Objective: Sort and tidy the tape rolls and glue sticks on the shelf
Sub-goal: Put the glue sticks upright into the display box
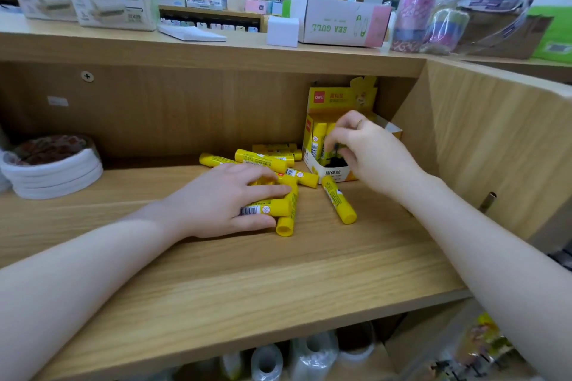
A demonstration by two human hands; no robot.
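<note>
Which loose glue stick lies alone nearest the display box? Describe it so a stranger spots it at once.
Find the yellow display box standing at the back right of the wooden shelf. Just in front of it lies one glue stick, angled toward the shelf's front edge. Unlike the heap under the left hand, it lies by itself, untouched.

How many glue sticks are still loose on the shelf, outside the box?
About 8 visible: four piled behind the left hand, two under it, one before the box, one lone stick right of the hand. More may be hidden.
</note>
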